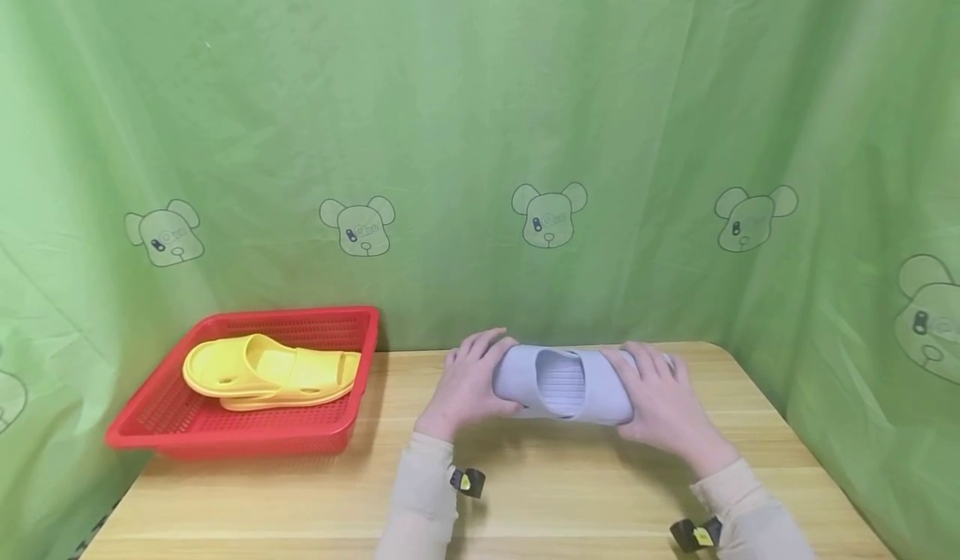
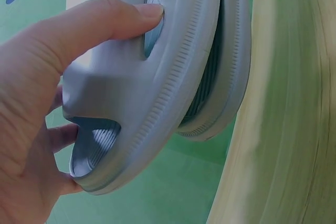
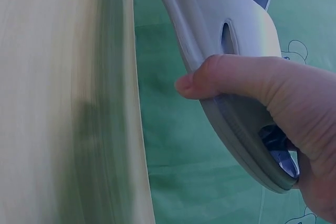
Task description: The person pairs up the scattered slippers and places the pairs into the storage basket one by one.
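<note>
A pair of pale lavender slippers (image 1: 607,397) is held crosswise above the far part of the table, fitted together with toes pointing outward. My left hand (image 1: 468,381) grips the left toe end; in the left wrist view its thumb lies over a side slot of the slipper (image 2: 115,87), and a second sole shows close beneath. At the other end, my right hand (image 1: 663,397) holds the right toe part, its thumb across the side of the slipper (image 3: 252,30) in the right wrist view. Most of the fingers on the far side are hidden.
A red plastic basket (image 1: 240,443) stands at the left of the wooden table (image 1: 555,502). Inside lie yellow slippers (image 1: 225,364), stacked together. A green curtain (image 1: 450,127) with bear drawings hangs behind the table and along both sides.
</note>
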A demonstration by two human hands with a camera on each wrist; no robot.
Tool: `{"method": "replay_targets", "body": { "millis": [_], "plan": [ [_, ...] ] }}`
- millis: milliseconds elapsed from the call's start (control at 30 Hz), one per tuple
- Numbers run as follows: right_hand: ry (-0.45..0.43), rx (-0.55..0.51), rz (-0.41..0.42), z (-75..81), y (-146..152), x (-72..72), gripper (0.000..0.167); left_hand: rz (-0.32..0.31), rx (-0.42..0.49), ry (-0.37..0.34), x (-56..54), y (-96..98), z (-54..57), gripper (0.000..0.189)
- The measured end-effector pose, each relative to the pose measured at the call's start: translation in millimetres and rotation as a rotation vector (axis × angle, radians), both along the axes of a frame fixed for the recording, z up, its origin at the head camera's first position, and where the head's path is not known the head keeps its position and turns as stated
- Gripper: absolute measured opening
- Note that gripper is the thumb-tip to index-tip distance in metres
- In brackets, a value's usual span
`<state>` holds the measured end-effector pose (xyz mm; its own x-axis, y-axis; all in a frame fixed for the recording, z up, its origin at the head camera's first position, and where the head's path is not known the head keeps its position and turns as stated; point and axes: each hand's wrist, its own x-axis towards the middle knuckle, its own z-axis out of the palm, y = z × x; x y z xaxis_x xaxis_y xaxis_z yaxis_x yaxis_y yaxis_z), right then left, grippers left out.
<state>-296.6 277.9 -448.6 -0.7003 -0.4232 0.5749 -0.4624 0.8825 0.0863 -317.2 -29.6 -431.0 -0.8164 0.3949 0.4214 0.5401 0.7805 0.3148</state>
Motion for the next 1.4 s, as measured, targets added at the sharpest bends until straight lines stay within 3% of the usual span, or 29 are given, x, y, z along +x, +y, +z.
{"method": "replay_targets", "body": {
  "millis": [633,1033,1400],
  "plan": [
    [0.010,-0.011,-0.001,0.2,-9.9,3.9,0.117,0.000,-0.053,0.043,2.4,-10.0,10.4,0.092],
    [-0.010,-0.009,0.036,1.6,-18.8,4.2,0.122,0.018,-0.082,0.049,3.9,-30.4,20.1,0.090],
    [0.006,-0.015,0.085,8.9,-26.8,11.8,0.098,0.059,-0.095,0.101,4.6,-53.8,26.6,0.087]
  ]
}}
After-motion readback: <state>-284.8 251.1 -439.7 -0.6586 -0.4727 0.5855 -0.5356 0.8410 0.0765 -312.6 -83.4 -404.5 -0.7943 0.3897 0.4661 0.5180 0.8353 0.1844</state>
